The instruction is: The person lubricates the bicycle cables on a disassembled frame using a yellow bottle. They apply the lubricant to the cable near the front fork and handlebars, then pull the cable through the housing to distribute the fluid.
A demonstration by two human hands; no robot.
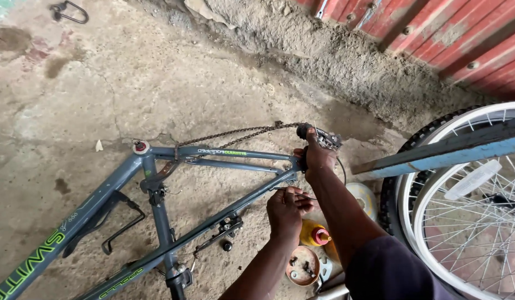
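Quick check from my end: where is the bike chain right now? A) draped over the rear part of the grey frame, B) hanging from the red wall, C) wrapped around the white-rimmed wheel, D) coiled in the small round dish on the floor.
A: the chain lies slack across the rear stays of the grey frame, running toward the derailleur that the right hand grips.

Soft, even daylight — faint shadows, no glare; sharp focus, slight wide-angle bending at edges.
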